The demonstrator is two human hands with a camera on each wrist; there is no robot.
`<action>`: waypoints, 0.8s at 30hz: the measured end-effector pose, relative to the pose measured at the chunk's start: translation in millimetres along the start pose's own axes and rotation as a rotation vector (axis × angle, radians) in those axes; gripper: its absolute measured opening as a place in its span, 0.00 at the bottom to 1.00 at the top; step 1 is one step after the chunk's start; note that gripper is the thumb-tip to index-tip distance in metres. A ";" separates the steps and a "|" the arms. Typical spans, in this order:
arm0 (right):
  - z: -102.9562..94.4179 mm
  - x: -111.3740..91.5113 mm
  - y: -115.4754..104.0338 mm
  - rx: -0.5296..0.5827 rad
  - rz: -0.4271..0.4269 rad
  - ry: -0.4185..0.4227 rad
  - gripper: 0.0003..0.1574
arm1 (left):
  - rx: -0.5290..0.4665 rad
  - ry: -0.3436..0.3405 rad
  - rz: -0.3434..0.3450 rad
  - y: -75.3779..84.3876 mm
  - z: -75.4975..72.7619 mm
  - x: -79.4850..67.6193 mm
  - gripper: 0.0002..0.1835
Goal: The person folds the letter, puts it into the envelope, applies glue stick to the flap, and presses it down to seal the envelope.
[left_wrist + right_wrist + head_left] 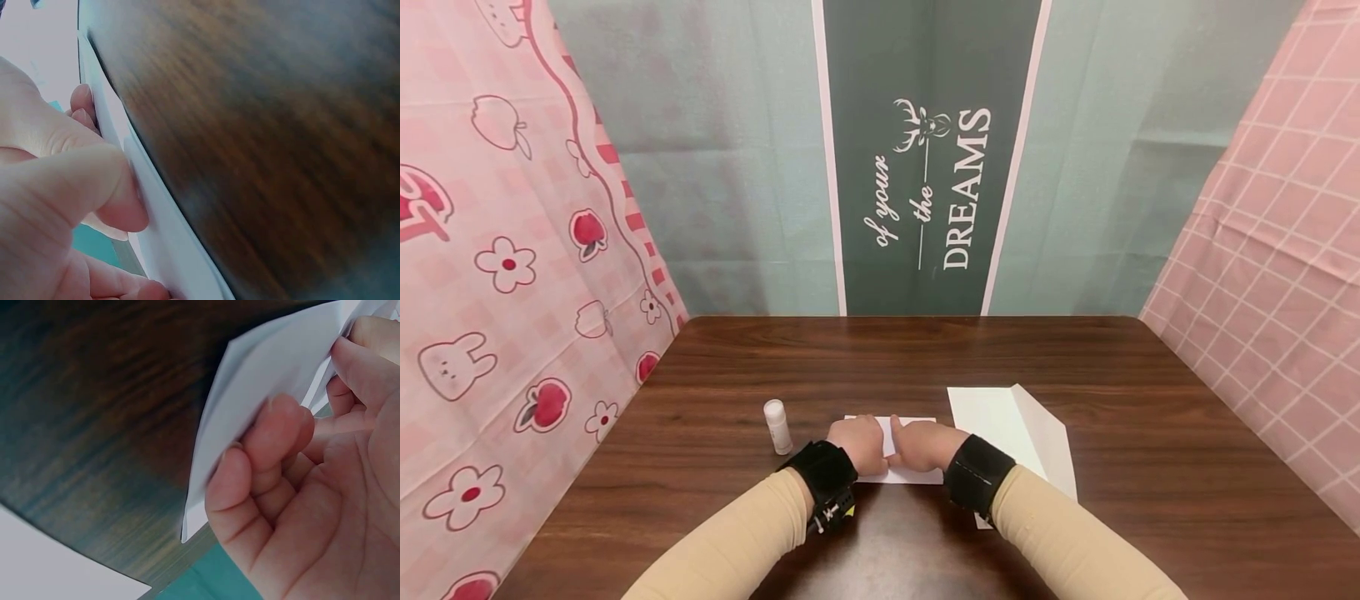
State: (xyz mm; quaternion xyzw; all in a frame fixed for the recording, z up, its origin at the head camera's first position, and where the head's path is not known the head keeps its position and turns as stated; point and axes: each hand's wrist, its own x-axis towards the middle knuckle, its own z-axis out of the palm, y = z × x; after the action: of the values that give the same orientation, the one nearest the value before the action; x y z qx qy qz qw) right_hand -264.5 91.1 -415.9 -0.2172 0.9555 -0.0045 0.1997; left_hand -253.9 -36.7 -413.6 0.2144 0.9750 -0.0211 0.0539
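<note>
A folded white paper [917,477] lies flat near the middle of the table, with both hands over it. My left hand [857,442] is on its left part; in the left wrist view the bent thumb [128,200] presses on the paper [181,250] while other fingertips sit along it. From the right side, my right hand [925,444] holds the same paper, its curled fingers [231,478] against the layered paper [269,381] and its thumb near the left hand. Between the hands, a small flap [888,437] of the paper shows. The hands cover much of the paper.
A white tube like a glue stick [778,429] stands left of the left hand. To the right, partly behind the right forearm, lies a larger creased white sheet [988,417] with one side folded up. The wooden table [760,358] reaches back to hanging cloth [745,208].
</note>
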 end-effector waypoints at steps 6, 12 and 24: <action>-1.3 -0.9 0.5 -0.003 0.000 0.006 0.45 | 0.018 0.014 -0.014 0.2 -1.0 -1.6 0.25; -1.4 0.2 1.1 -0.014 -0.004 0.017 0.46 | 0.019 0.021 -0.036 -0.6 0.7 -1.2 0.27; 1.5 1.3 1.6 0.003 -0.008 0.013 0.46 | 0.025 -0.009 -0.049 1.5 -1.7 -3.6 0.28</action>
State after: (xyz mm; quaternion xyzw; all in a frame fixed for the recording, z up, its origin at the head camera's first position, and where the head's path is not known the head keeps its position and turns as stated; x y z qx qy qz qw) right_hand -265.6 92.1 -417.9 -0.2208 0.9559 -0.0082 0.1935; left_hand -250.3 -36.8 -411.5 0.1913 0.9793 -0.0357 0.0552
